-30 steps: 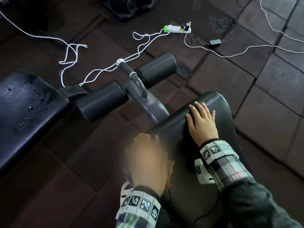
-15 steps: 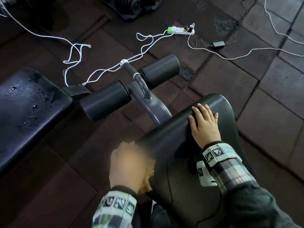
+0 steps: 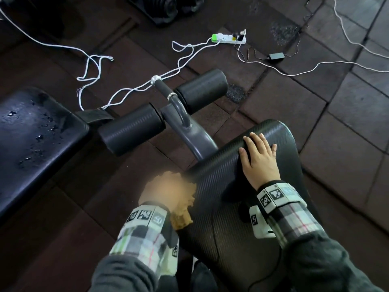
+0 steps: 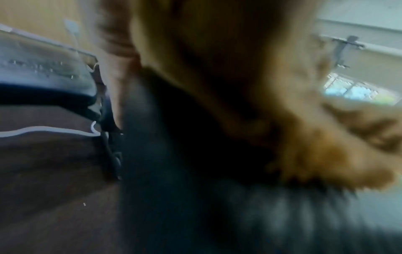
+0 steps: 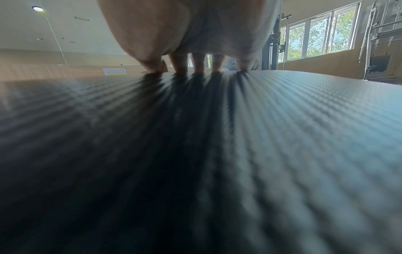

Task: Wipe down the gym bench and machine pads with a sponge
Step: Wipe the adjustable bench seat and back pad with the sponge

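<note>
A black textured bench pad (image 3: 235,209) fills the lower middle of the head view. My left hand (image 3: 168,190), blurred, grips a tan sponge (image 3: 182,216) against the pad's left edge; the left wrist view shows the sponge (image 4: 326,137) as a blurred tan mass over the dark pad (image 4: 239,214). My right hand (image 3: 260,157) lies flat with straight fingers on the pad's far end, its fingertips (image 5: 195,68) pressing the pad (image 5: 239,154). Two black roller pads (image 3: 130,129) (image 3: 202,89) stand beyond on a grey frame (image 3: 189,133).
A second black bench (image 3: 35,140) with water drops on it stands at the left. White cables (image 3: 94,66), a power strip (image 3: 229,38) and a black adapter (image 3: 276,56) lie on the dark floor tiles beyond. Dumbbells (image 3: 166,7) sit at the far top.
My left hand with the sponge slid off the pad's top to its left edge and toward me, then a little back to the right. The right hand stayed flat on the pad.
</note>
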Demonstrator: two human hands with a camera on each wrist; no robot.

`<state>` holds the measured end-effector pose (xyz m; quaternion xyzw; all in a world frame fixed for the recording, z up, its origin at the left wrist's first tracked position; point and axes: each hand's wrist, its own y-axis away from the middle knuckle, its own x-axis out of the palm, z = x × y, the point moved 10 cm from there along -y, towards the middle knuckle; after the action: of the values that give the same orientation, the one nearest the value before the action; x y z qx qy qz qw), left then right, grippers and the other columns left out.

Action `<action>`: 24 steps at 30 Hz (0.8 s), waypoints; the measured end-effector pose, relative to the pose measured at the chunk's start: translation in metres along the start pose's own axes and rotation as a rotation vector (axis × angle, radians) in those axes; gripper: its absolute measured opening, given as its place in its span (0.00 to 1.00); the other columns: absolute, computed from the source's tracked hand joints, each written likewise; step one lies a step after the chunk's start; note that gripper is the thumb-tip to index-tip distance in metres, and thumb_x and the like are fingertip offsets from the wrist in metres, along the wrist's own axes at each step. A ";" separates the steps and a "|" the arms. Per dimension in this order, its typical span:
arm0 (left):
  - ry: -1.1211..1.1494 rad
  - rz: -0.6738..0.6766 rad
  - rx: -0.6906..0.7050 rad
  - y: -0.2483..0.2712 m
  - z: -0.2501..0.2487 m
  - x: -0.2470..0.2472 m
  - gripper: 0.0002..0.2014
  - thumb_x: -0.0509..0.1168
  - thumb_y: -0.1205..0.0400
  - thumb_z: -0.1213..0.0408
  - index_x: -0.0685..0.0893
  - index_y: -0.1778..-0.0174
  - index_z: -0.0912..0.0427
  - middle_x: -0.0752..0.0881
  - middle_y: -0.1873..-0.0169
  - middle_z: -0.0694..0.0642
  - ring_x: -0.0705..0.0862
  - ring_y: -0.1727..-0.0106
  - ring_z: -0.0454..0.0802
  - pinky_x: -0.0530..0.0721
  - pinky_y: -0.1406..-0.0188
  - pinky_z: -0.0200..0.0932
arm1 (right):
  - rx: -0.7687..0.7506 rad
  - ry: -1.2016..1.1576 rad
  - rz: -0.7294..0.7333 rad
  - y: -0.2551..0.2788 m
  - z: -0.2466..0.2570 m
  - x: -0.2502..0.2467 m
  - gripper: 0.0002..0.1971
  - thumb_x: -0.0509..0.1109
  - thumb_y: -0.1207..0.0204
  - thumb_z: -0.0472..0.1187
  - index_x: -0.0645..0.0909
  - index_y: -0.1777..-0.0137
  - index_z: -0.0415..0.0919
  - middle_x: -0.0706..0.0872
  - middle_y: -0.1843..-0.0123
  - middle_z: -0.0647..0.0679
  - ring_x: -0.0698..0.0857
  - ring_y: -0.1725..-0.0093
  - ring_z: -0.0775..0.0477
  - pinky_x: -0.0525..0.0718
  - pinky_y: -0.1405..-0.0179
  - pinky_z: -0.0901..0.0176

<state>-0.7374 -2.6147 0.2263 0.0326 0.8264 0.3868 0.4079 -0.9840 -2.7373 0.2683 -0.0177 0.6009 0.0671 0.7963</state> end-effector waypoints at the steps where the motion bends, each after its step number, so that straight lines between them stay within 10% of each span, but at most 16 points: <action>1: 0.008 -0.027 -0.019 0.004 0.009 -0.002 0.22 0.49 0.13 0.46 0.76 0.28 0.49 0.80 0.33 0.60 0.76 0.34 0.63 0.70 0.33 0.51 | 0.001 0.001 -0.001 0.000 0.000 0.000 0.28 0.48 0.21 0.54 0.70 0.24 0.44 0.66 0.21 0.48 0.56 0.18 0.46 0.45 0.21 0.37; 7: -0.216 -0.303 0.163 0.051 -0.002 0.007 0.26 0.52 0.18 0.49 0.84 0.39 0.66 0.85 0.44 0.68 0.81 0.47 0.70 0.79 0.45 0.66 | -0.011 0.017 -0.007 -0.001 0.000 0.001 0.36 0.39 0.25 0.60 0.70 0.24 0.44 0.66 0.21 0.48 0.56 0.18 0.46 0.46 0.22 0.37; 13: -0.215 -0.231 0.296 0.038 -0.042 0.014 0.28 0.48 0.16 0.47 0.82 0.32 0.60 0.84 0.37 0.60 0.80 0.35 0.62 0.76 0.34 0.67 | -0.010 0.020 -0.002 -0.001 0.000 0.002 0.32 0.43 0.22 0.58 0.70 0.24 0.43 0.66 0.21 0.47 0.56 0.18 0.45 0.46 0.22 0.36; 17: -0.175 -0.047 0.215 0.006 -0.035 0.013 0.27 0.46 0.14 0.42 0.72 0.24 0.51 0.76 0.28 0.54 0.72 0.28 0.59 0.68 0.26 0.54 | 0.003 0.012 0.008 -0.001 0.000 0.002 0.28 0.49 0.21 0.54 0.70 0.24 0.44 0.66 0.20 0.48 0.56 0.18 0.46 0.45 0.21 0.36; 24: -0.024 -0.023 -0.068 0.009 0.029 -0.003 0.22 0.49 0.12 0.46 0.80 0.36 0.55 0.81 0.39 0.62 0.78 0.36 0.64 0.71 0.35 0.49 | 0.022 -0.003 0.022 0.000 -0.002 0.002 0.22 0.56 0.16 0.48 0.68 0.23 0.44 0.63 0.19 0.50 0.54 0.18 0.48 0.43 0.21 0.39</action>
<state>-0.7176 -2.5918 0.2238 0.0137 0.8081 0.4095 0.4232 -0.9855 -2.7377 0.2656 -0.0023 0.6003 0.0694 0.7967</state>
